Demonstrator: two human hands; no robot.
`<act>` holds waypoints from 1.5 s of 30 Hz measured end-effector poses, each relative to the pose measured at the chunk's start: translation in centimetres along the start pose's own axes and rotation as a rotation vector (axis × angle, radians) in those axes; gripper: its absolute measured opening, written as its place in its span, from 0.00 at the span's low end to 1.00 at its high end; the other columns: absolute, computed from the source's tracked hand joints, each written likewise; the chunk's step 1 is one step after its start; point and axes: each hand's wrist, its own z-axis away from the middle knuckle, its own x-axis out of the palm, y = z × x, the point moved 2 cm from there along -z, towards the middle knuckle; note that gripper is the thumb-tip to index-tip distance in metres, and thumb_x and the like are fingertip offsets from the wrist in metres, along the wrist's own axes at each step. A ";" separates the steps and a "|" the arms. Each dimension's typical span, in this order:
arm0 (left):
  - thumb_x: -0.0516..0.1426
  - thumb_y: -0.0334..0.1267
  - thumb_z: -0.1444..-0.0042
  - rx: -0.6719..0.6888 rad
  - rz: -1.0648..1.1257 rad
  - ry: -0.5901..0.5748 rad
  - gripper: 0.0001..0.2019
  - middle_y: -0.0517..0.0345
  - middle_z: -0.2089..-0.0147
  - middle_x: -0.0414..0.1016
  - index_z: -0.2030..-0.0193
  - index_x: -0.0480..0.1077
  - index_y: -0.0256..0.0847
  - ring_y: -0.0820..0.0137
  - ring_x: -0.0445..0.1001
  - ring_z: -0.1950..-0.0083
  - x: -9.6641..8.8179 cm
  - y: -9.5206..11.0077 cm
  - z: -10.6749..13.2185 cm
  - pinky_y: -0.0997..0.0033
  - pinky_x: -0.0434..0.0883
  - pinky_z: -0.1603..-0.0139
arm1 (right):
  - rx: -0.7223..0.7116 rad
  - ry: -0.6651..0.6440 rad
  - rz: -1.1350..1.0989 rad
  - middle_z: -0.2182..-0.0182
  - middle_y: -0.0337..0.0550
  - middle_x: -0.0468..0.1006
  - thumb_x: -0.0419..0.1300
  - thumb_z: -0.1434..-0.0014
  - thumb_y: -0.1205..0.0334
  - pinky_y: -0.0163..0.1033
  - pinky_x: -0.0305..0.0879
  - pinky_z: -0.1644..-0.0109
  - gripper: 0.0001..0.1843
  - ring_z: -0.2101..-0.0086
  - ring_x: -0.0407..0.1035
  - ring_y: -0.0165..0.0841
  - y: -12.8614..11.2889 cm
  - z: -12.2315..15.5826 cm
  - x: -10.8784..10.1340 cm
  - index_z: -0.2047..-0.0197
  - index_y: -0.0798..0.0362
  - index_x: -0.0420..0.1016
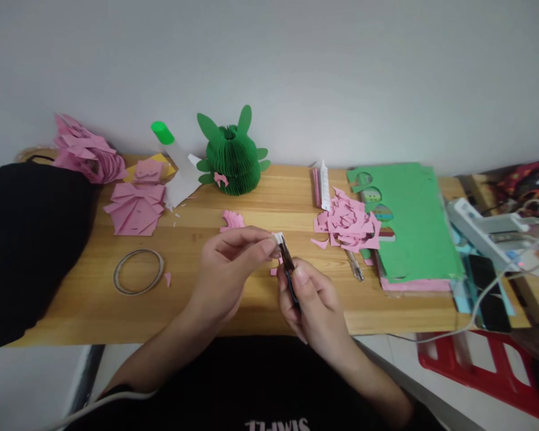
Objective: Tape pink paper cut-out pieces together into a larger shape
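Observation:
My right hand point(317, 302) is closed around a pair of small dark scissors point(287, 257), their blades pointing up and away from me. At the blade tips is a small white piece point(278, 238), which looks like paper or tape. The fingertips of my left hand point(229, 263) pinch this piece from the left. Just behind my left hand lies a stack of pink paper cutouts point(232, 219). A few pink bits lie partly hidden behind the scissors. Farther back stands a green honeycomb-paper figure point(232, 158) with ear-like leaves and a pink paper bow point(221, 179).
A tape roll point(139, 272) and folded pink paper point(137, 209) lie left, beside a black bag point(31, 245). A green-capped glue bottle point(163, 133) stands behind. Rightward are pink scraps point(348, 221), green sheets point(413, 221), a phone point(488, 293) and a power strip point(485, 233) with cables.

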 end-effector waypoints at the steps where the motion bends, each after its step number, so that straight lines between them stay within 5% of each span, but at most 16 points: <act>1: 0.69 0.31 0.57 0.000 0.000 -0.003 0.04 0.64 0.76 0.78 0.75 0.79 0.43 0.77 0.75 0.73 0.0 0.0 0.0 0.79 0.74 0.68 | 0.001 0.001 0.000 0.87 0.24 0.57 0.55 0.36 0.40 0.25 0.41 0.87 0.23 0.88 0.43 0.19 0.0 0.0 0.0 0.69 0.51 0.63; 37: 0.68 0.31 0.58 -0.052 -0.003 0.014 0.04 0.64 0.76 0.77 0.75 0.78 0.42 0.76 0.74 0.73 -0.2 -0.1 -0.6 0.76 0.73 0.68 | -0.028 0.015 0.117 0.85 0.27 0.57 0.51 0.32 0.44 0.29 0.45 0.82 0.22 0.85 0.45 0.21 0.6 -0.5 -0.7 0.70 0.52 0.63; 45: 0.70 0.37 0.56 -0.069 0.019 -0.061 0.06 0.62 0.76 0.77 0.75 0.77 0.42 0.75 0.73 0.73 -0.2 -0.2 -0.8 0.73 0.72 0.68 | -0.044 0.018 0.138 0.83 0.30 0.60 0.51 0.31 0.47 0.29 0.44 0.81 0.20 0.83 0.47 0.22 0.7 -0.4 -0.9 0.70 0.52 0.64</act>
